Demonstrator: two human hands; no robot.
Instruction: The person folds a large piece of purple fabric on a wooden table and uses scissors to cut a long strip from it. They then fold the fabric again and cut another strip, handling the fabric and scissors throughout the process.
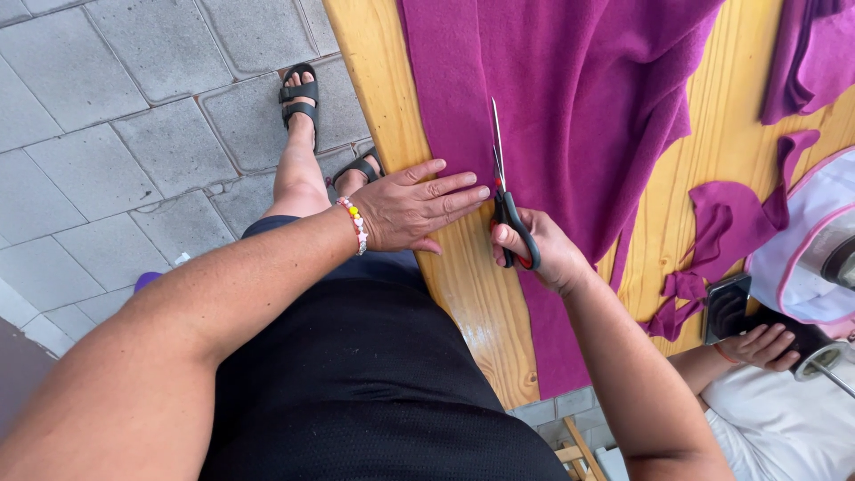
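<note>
A large magenta cloth [570, 98] lies spread on a wooden table [383, 98]. My left hand [414, 207] rests flat, fingers spread, on the cloth's edge and the table's rim; a beaded bracelet circles its wrist. My right hand [539, 251] grips black-and-red scissors [503, 191], whose blades point away from me along the cloth, just right of my left fingertips. The blades look nearly closed.
Magenta scraps [721, 240] lie on the table to the right, with more folded cloth [815, 53] at the far corner. Another person's hand [757, 346] and white sleeve show at lower right beside a white-and-pink object [815, 245]. Grey paving [134, 116] lies to the left.
</note>
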